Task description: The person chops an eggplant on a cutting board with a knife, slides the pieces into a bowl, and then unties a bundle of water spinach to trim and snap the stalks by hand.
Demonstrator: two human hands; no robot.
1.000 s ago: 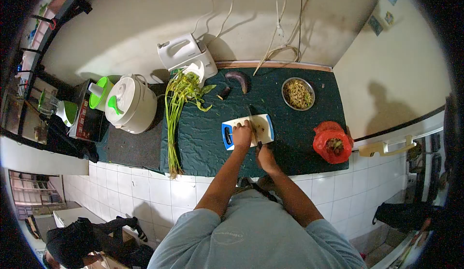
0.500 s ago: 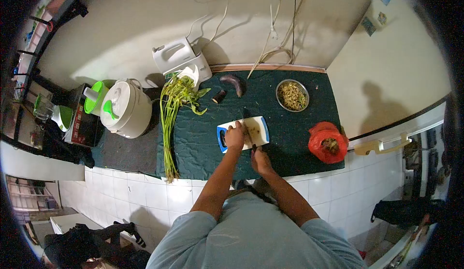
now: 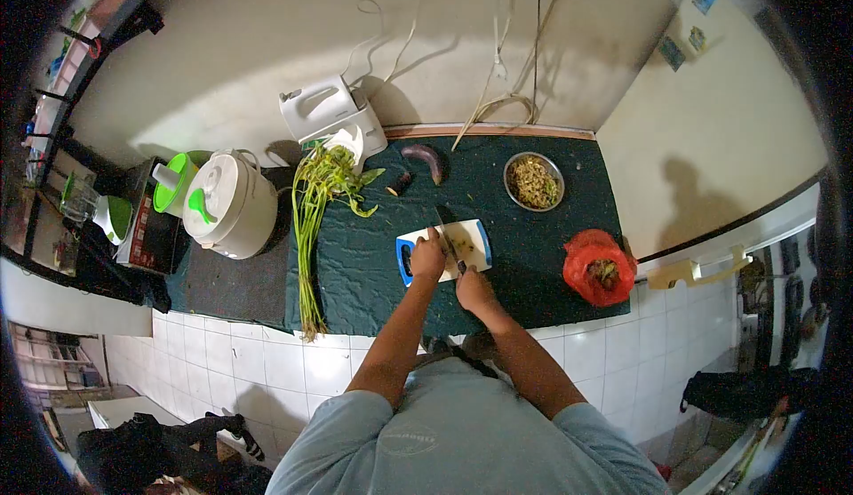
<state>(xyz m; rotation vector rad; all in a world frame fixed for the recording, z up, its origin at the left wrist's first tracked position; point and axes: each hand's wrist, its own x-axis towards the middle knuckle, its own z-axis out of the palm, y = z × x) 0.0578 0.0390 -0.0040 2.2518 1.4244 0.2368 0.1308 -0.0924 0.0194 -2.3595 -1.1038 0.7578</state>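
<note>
A small white cutting board (image 3: 477, 235) with blue ends lies near the table's front edge. My right hand (image 3: 475, 291) is wrapped round the handle of a knife (image 3: 448, 239), its blade slanting up and left across the board. Just left of the blade, my left hand (image 3: 429, 257) rests over the board with its fingers bunched; whatever is under them is hidden. Small bits of food lie on the board to the right of the blade. Beyond the board are a purple eggplant (image 3: 428, 160) and a short cut piece of eggplant (image 3: 400, 184).
Long-stemmed leafy greens (image 3: 311, 237) lie at left, beside a white hand mixer (image 3: 324, 108) and a rice cooker (image 3: 233, 202). At right stand a metal bowl (image 3: 534, 181) of chopped food and a red plastic bag (image 3: 593, 259). Cords hang down the back wall.
The knife blade has swung and now shows more of its length, pointing up and left. My right hand has shifted slightly left and down. The whole view has moved a little.
</note>
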